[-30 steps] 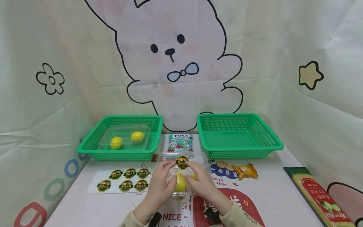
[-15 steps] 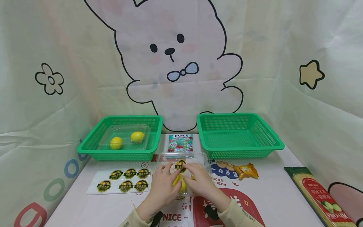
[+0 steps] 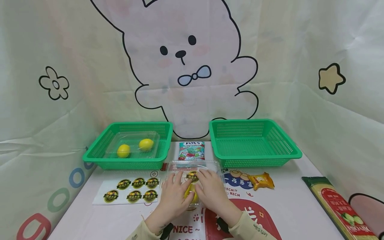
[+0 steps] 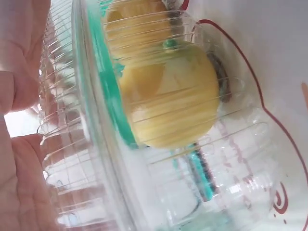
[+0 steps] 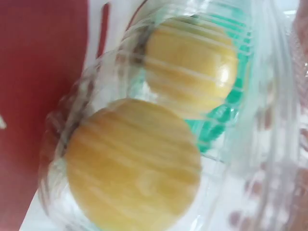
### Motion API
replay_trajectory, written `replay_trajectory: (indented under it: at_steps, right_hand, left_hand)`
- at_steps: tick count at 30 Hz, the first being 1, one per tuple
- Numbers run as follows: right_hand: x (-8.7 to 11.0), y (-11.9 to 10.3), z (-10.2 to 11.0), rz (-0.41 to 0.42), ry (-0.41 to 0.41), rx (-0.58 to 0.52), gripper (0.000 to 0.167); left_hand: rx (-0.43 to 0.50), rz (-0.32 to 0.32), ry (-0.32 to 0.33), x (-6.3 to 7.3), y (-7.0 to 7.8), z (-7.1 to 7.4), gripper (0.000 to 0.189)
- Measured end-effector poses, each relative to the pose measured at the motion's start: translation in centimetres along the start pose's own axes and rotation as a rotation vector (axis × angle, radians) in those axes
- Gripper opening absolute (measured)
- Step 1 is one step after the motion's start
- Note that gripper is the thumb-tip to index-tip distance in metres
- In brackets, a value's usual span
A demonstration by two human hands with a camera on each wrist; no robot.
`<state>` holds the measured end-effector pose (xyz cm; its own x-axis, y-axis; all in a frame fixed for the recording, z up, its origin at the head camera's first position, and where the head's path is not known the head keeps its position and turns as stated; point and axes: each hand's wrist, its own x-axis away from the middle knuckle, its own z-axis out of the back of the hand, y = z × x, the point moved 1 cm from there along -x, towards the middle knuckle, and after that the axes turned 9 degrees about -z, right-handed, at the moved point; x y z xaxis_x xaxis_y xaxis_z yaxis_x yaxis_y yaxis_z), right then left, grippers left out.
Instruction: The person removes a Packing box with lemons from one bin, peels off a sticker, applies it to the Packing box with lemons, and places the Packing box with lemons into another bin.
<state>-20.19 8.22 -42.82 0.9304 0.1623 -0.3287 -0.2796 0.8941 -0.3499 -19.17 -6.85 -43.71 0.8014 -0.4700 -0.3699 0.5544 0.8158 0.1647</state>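
Note:
In the head view a clear plastic clamshell box (image 3: 210, 164) stands at the middle of the table, its lid down. Round yellow fruits (image 4: 171, 98) show through its ribbed wall in both wrist views. A black and gold sticker (image 3: 192, 176) lies on the lid. My left hand (image 3: 173, 196) rests on the lid left of the sticker, fingers extended. On the other side my right hand (image 3: 213, 190) lies on the lid, its fingertips at the sticker's right edge. Both hands cover part of the box.
At the back left, a green basket (image 3: 127, 164) holds another clear box with two yellow fruits. A second green basket (image 3: 255, 162) is at the back right. A sticker sheet (image 3: 99, 196), a candy bag (image 3: 191, 151), an orange-wrapped snack (image 3: 261, 181) and a green-red package (image 3: 339, 208) lie around.
Both hands have gone from holding the sticker's edges with their fingertips to lying flatter on the lid beside it. The sticker now lies on the lid. The box has stayed put.

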Motion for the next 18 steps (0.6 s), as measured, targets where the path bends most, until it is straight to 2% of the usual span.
replay_trajectory:
  at_steps: [4, 7, 9, 13, 18]
  right_hand:
    - [-0.09, 0.08, -0.52, 0.047, -0.104, 0.106, 0.043]
    - [-0.13, 0.03, -0.65, 0.030, -0.192, 0.130, 0.046]
    - [-0.11, -0.03, -0.62, 0.017, -0.222, 0.137, 0.046]
    - [0.02, -0.13, -0.52, -0.005, -0.246, 0.143, 0.047]
    - [0.28, 0.00, -0.40, -0.008, -0.214, 0.151, 0.048]
  left_hand:
    - [0.029, 0.000, -0.047, -0.44, 0.05, 0.11, 0.050]
    - [0.046, -0.009, -0.119, -0.80, 0.09, 0.13, 0.060]
    - [0.054, -0.012, -0.172, -0.90, 0.09, 0.02, 0.062]
    - [0.037, -0.012, -0.232, -0.80, -0.02, -0.22, 0.060]
    - [-0.024, -0.027, -0.233, -0.47, -0.15, -0.18, 0.060]
